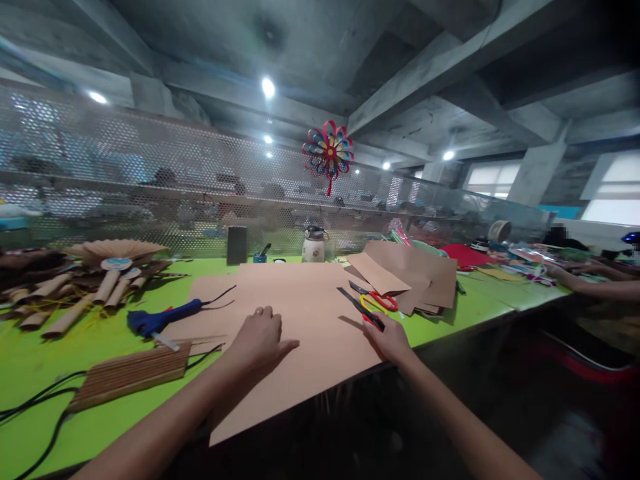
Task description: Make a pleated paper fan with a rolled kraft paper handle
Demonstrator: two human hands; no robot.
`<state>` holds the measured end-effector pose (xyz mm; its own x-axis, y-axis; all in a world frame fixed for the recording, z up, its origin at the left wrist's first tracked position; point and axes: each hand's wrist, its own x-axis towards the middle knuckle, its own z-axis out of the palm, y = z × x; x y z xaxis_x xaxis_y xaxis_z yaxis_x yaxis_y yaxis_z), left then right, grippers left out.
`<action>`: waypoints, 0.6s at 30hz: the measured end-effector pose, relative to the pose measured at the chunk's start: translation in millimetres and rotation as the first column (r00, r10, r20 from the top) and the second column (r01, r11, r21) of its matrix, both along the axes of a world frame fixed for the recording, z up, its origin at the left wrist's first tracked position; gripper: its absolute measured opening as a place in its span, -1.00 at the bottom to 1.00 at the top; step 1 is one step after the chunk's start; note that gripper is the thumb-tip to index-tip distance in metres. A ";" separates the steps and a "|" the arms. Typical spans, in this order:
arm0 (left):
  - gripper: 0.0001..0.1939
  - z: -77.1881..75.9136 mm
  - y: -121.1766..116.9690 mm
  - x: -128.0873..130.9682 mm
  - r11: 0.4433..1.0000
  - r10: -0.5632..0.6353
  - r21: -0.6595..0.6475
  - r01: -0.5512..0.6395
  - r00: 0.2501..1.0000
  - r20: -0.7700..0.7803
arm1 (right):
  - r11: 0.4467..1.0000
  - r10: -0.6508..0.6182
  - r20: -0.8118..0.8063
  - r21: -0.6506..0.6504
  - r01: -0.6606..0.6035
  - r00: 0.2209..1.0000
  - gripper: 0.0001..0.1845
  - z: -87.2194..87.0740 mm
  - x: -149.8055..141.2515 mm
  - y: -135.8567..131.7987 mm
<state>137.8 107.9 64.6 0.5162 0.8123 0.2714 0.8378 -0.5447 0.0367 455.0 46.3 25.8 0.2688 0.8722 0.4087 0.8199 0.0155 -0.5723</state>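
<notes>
"Across the near edge of the table (105, 427), where did the sheet (310, 300) lie?"

"Flat on the top for the most part, with its near corner jutting past the edge."

"And the hands?"

"The left hand (259, 337) was open, palm down on the sheet, thumb spread. The right hand (393, 339) was closed around the handles of the dark scissors (356, 304), their blades pointing away over the paper."

"What did handling them well call for?"

"A broad, light press, I judged, since that overhang could have sagged or dragged the sheet askew. The left fingers needed to keep out of the blades' line, and the tips to stay off the paper unless wanted there."

"Anything in the way?"

"Red and yellow handles (383, 302) lay close beyond the right hand, easy to snag. Folded paper (427, 270) sat past them. The glue gun (165, 320) lay left of the sheet, near a ridged block (133, 377)."

"Farther out?"

"A bottle (313, 247) stood behind the sheet, and another person's arm (595, 288) reached in at far right."
</notes>
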 end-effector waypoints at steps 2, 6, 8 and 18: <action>-0.49 -0.3 4.3 8.0 1.000 0.022 -0.018 -0.022 1.000 0.010 | 1.000 -0.007 -0.007 0.014 0.007 1.000 -0.58 0.3 -1.5 -1.2; -0.49 -5.0 2.8 20.9 0.999 0.032 0.017 -0.032 0.999 0.017 | 0.999 0.002 -0.027 0.046 0.000 1.000 -0.56 0.6 -4.5 -3.5; -0.49 -7.3 -1.2 24.8 0.998 0.015 0.058 -0.015 1.000 0.002 | 0.998 0.010 -0.045 0.063 -0.007 0.999 -0.58 -0.2 -4.8 -3.6; -0.51 -10.2 -3.7 33.2 0.999 0.033 -0.001 -0.033 0.999 0.024 | 0.991 0.014 -0.179 0.135 0.010 0.984 -0.59 -5.3 -2.2 -2.7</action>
